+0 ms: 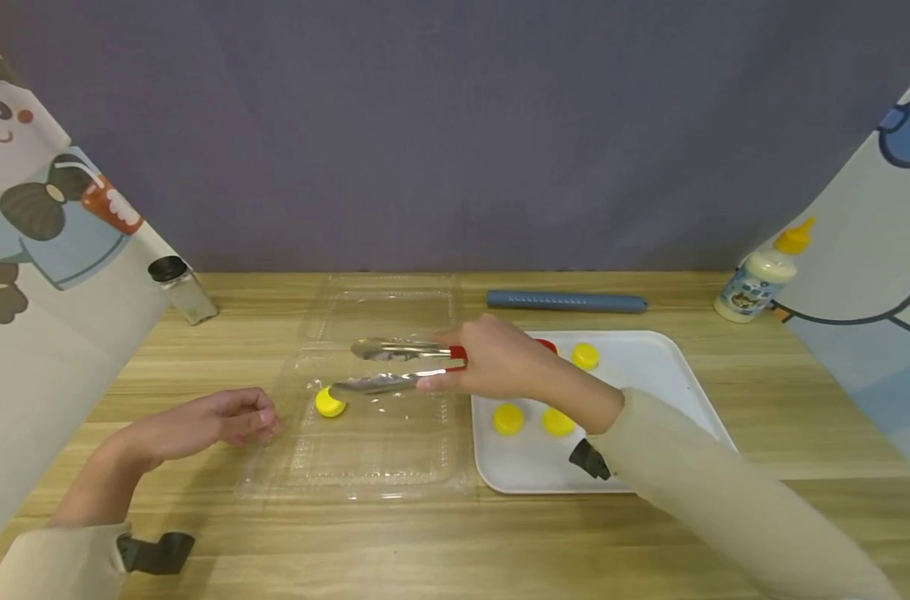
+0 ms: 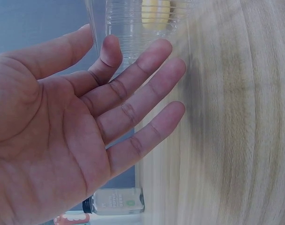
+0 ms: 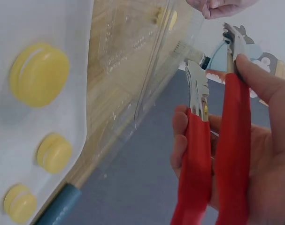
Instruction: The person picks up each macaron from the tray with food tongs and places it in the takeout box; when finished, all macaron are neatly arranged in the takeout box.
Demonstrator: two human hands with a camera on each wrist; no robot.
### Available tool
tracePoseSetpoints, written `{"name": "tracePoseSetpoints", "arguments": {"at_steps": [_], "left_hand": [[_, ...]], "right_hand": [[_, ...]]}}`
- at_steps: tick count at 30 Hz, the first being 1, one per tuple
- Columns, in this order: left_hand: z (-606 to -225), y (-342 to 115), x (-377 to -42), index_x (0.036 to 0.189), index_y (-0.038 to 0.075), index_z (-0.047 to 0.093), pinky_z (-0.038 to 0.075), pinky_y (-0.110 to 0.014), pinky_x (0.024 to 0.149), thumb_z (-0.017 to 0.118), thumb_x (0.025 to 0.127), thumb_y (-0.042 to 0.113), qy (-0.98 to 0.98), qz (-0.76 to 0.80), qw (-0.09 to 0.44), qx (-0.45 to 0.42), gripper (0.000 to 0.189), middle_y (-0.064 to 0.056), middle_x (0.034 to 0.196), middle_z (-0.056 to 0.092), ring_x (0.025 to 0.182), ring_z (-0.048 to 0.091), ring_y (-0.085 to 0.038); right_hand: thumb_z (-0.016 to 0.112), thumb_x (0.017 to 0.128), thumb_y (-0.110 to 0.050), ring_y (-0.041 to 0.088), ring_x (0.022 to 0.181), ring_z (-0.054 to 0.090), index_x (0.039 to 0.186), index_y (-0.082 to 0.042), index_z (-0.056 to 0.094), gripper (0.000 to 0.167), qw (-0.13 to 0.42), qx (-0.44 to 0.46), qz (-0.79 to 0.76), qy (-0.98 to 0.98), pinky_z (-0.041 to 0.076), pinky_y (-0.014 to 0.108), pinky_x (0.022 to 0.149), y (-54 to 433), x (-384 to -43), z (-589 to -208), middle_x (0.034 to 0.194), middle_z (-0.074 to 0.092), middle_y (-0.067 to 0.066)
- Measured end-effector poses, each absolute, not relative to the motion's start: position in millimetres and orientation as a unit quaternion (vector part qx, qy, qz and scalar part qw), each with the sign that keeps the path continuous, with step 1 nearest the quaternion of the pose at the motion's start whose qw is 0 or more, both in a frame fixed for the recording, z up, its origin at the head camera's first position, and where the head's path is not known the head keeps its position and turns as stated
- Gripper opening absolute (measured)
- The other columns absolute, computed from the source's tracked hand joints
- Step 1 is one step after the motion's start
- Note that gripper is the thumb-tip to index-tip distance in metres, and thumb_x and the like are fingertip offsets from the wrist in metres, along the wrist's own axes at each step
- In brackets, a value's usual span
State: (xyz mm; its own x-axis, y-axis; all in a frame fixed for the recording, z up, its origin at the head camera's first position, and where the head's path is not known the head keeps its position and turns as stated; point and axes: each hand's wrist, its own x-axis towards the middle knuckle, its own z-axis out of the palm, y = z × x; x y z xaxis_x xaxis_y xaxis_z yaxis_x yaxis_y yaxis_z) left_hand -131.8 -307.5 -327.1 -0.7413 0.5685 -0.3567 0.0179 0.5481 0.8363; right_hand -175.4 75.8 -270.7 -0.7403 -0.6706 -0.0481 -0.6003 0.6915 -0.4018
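Your right hand (image 1: pixel 500 358) grips a pair of metal tongs (image 1: pixel 387 382) by the red handles (image 3: pixel 194 173), thumb along one arm and fingers curled about the other. The tongs' jaws stand apart, with nothing between them that you can see, above a clear plastic container (image 1: pixel 365 479) whose lid lies folded back. One yellow macaron (image 1: pixel 329 407) sits inside the container, toward its left side; the tip of the nearer tong arm overlaps it from above, though whether they touch is hard to tell from here.

Your left hand (image 1: pixel 207 427) holds nothing: its fingers are loosely bent and a little spread, the thumb apart from them, right by the container's left edge. You can't be certain whether a fingertip meets the plastic.

To the right, a white tray (image 1: pixel 657 433) carries three visible yellow macarons (image 1: pixel 508 419), partly screened by your right forearm.
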Motion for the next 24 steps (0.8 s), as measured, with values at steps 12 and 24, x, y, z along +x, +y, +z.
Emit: {"name": "tracePoseSetpoints", "arguments": {"at_steps": [12, 24], "left_hand": [[-328.4, -309.8, -132.6, 0.117, -0.004, 0.051, 0.053, -0.03, 0.087, 0.039, 0.111, 0.015, 0.816, 0.444, 0.317, 0.19, 0.023, -0.013, 0.119, 0.059, 0.108, 0.06, -0.019], [-327.0, -308.3, -131.7, 0.114, -0.002, 0.051, 0.053, -0.031, 0.086, 0.039, 0.111, 0.016, 0.82, 0.439, 0.317, 0.187, 0.022, -0.014, 0.121, 0.059, 0.111, 0.059, -0.024]], "right_hand": [[0.071, 0.093, -0.052, 0.011, 0.059, 0.036, 0.146, -0.002, 0.052, 0.076, 0.111, -0.35, -0.217, 0.905, 0.033, 0.031, 0.058, 114.7, -170.3, -261.5, 0.069, 0.045, -0.001], [0.074, 0.088, -0.057, 0.018, 0.077, 0.053, 0.139, -0.005, 0.061, 0.074, 0.104, -0.294, -0.216, 0.925, 0.045, 0.035, 0.067, 154.3, -167.6, -261.0, 0.093, 0.066, 0.0]]}}
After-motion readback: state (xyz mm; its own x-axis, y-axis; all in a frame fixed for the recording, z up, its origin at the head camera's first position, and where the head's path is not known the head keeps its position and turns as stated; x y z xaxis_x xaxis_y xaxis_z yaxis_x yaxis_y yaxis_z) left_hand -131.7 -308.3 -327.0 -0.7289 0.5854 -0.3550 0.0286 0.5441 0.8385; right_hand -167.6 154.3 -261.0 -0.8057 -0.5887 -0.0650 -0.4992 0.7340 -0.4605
